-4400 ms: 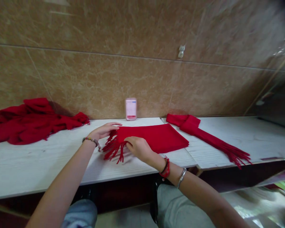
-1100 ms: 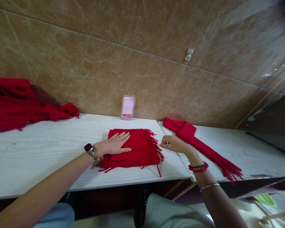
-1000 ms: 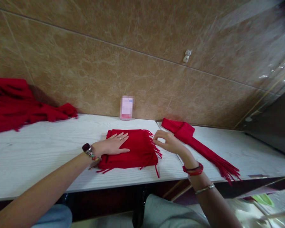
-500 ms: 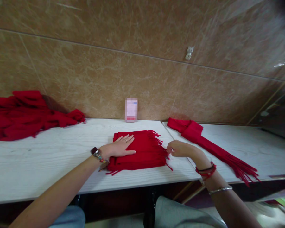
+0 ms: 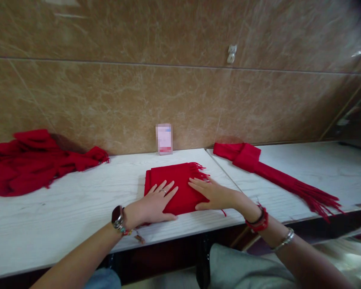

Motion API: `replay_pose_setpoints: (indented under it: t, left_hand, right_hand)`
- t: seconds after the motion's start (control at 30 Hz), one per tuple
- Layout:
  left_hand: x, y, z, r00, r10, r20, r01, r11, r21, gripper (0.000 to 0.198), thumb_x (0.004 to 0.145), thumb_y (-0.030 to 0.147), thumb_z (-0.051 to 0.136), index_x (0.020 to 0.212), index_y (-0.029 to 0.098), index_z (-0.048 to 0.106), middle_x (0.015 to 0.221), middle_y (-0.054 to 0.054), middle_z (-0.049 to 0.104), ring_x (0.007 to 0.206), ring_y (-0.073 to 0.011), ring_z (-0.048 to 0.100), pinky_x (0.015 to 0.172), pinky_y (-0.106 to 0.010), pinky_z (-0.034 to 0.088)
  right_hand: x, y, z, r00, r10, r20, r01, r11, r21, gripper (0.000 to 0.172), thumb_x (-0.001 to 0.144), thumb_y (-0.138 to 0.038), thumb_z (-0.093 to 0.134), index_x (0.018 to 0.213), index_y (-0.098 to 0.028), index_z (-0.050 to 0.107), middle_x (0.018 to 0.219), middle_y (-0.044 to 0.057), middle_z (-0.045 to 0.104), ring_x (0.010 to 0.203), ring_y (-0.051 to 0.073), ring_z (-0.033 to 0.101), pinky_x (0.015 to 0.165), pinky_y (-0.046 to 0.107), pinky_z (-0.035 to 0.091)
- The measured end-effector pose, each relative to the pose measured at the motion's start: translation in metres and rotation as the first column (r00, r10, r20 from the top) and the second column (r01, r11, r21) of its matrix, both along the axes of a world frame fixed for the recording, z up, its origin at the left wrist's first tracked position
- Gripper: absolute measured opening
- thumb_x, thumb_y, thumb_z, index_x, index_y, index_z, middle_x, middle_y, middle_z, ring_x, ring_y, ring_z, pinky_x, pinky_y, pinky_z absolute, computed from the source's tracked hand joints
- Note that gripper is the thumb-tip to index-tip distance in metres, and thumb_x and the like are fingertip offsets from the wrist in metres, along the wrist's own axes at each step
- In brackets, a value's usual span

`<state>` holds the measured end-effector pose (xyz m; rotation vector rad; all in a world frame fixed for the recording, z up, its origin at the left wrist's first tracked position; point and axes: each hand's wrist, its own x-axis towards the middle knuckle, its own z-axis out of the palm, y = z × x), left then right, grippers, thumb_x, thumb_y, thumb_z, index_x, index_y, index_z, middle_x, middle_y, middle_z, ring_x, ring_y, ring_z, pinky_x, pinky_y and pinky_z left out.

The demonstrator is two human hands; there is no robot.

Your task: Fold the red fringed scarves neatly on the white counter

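Observation:
A folded red scarf lies flat on the white table, its fringe along the right side. My left hand rests palm down on the scarf's lower left part, fingers spread. On the fringed right part lies my right hand, also flat, with fingers stretched out toward the left. Neither hand grips the cloth. Part of the fringe and the scarf's lower left corner are hidden under the hands.
A crumpled heap of red cloth lies at the table's left. To the right, another red scarf is stretched out with a loop at its far end. A blurred-out upright card or phone leans on the brown marbled wall.
My right hand has opened from a pinch near the fringe and moved left onto the scarf. My left hand has slid slightly toward me on the scarf. The camera view has tilted.

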<state>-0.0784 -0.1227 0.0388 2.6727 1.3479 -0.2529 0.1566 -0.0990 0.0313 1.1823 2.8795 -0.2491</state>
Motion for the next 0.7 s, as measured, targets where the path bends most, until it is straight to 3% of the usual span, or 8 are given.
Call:
replay_pose_setpoints:
  t: [0.2,0.27,0.37,0.53,0.7]
  left_hand:
    - [-0.009,-0.010,0.010,0.994,-0.067,-0.081,0.074,0.994,0.085,0.068,0.078,0.029,0.056,0.138,0.019,0.025,0.145,-0.012,0.021,0.132,-0.0274,0.020,0.105,-0.038,0.022]
    - [-0.010,-0.016,0.015,0.988,-0.079,-0.134,0.092,0.992,0.091,0.073,0.074,0.016,0.057,0.138,0.020,0.024,0.144,-0.012,0.023,0.130,-0.0273,0.024,0.104,-0.038,0.025]
    - [-0.008,-0.022,0.016,0.976,-0.072,-0.203,0.094,0.990,0.103,0.078,0.069,0.004,0.052,0.139,0.018,0.021,0.144,-0.014,0.023,0.130,-0.0289,0.025,0.102,-0.040,0.027]
    - [0.003,-0.023,0.012,0.974,-0.020,-0.225,0.051,0.990,0.133,0.074,0.069,0.002,0.047,0.138,0.014,0.023,0.141,-0.016,0.029,0.127,-0.0304,0.031,0.101,-0.042,0.030]
    - [-0.002,-0.016,0.013,0.989,-0.058,-0.136,0.075,0.990,0.122,0.069,0.070,0.002,0.042,0.137,0.013,0.026,0.140,-0.015,0.033,0.125,-0.0260,0.035,0.100,-0.037,0.032]
  right_hand:
    - [0.035,-0.001,0.010,0.991,-0.086,0.101,0.090,0.995,-0.038,0.086,0.072,-0.049,0.057,0.141,-0.019,0.015,0.144,0.017,0.019,0.131,0.031,0.020,0.103,0.057,0.012]
    - [0.030,-0.008,0.016,0.989,-0.093,0.117,0.091,0.996,0.024,0.086,0.072,-0.045,0.058,0.141,-0.016,0.016,0.145,0.018,0.018,0.132,0.032,0.017,0.102,0.059,0.013]
    - [0.007,-0.020,0.017,0.993,-0.011,0.118,-0.008,0.987,0.161,0.082,0.072,-0.034,0.058,0.140,-0.009,0.019,0.145,0.019,0.016,0.132,0.031,0.014,0.102,0.057,0.015]
    - [-0.020,-0.020,0.001,0.988,0.078,0.132,-0.113,0.952,0.283,0.065,0.071,-0.009,0.047,0.134,-0.003,0.031,0.139,0.020,0.031,0.128,0.028,0.029,0.102,0.047,0.028]
    - [0.007,-0.005,-0.009,0.993,0.024,0.115,-0.060,0.945,0.322,0.065,0.066,0.000,0.043,0.131,-0.004,0.036,0.135,0.021,0.038,0.123,0.025,0.039,0.097,0.037,0.039]
